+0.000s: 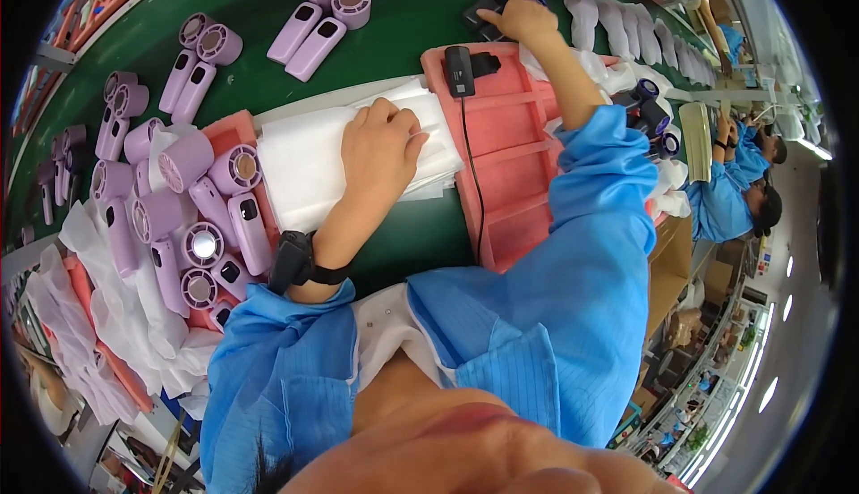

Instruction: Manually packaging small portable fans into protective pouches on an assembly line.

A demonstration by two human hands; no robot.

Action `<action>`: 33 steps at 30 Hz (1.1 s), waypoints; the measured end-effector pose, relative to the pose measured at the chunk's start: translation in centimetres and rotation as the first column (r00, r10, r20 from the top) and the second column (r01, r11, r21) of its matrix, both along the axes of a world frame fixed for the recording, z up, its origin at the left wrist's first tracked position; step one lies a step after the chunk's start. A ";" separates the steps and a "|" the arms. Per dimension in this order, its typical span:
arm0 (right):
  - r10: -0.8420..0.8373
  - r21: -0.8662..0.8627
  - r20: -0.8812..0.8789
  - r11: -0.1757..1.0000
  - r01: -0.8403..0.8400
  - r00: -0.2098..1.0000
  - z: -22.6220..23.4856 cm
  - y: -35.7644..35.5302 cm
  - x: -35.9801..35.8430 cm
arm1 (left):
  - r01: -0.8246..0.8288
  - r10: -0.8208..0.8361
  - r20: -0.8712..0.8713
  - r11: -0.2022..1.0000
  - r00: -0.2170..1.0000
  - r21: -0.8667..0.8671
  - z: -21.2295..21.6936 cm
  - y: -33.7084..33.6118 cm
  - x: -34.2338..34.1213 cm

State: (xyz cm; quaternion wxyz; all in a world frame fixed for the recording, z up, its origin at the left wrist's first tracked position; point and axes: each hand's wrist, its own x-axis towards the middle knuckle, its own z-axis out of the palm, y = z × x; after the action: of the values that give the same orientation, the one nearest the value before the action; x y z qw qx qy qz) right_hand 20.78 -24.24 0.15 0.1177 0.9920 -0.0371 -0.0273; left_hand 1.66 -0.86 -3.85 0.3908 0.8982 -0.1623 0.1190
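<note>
My left hand [385, 149] lies on a stack of white sheets or flat bags [300, 163], its fingers bent and thumb apart; nothing shows in it. My right hand [523, 21] is stretched to the far side of the green table, thumb and fingers round a dark handheld fan [488, 6]. A second dark fan lies against that one, partly hidden by the hand. Left of the stack, purple handheld fans [206, 199] are heaped in a pink foam tray [240, 125]. More purple fans [318, 46] lie in pairs along the table [394, 38].
A pink compartment tray [506, 181] stands right of the stack. Across its upper edge rests a black device [460, 72] with a cable. Several white-wrapped items [613, 20] line the far right. Dark fans [649, 109] lie beside my right sleeve. Other people [734, 190] work farther right.
</note>
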 end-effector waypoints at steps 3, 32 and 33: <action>-0.148 0.079 -0.062 0.985 0.153 0.987 -3.0 -0.9 1.6 | -0.008 0.008 0.007 1.000 1.000 -0.001 -0.4 -0.1 0.1; 0.182 0.040 0.605 0.965 -0.258 0.775 -4.4 6.3 20.4 | -0.001 -0.001 -0.020 0.997 1.000 -0.083 -0.5 -0.1 0.4; 0.239 0.090 0.539 0.937 -0.337 0.808 -2.3 7.4 19.6 | -0.006 0.004 -0.019 0.996 1.000 -0.090 -0.5 0.0 0.4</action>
State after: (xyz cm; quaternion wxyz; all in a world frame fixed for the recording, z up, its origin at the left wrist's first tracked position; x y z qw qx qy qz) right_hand 40.38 -16.79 -2.11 0.0153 0.9625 0.0864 0.2565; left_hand 2.06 -0.88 -4.36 0.4321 0.8812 -0.1509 0.1186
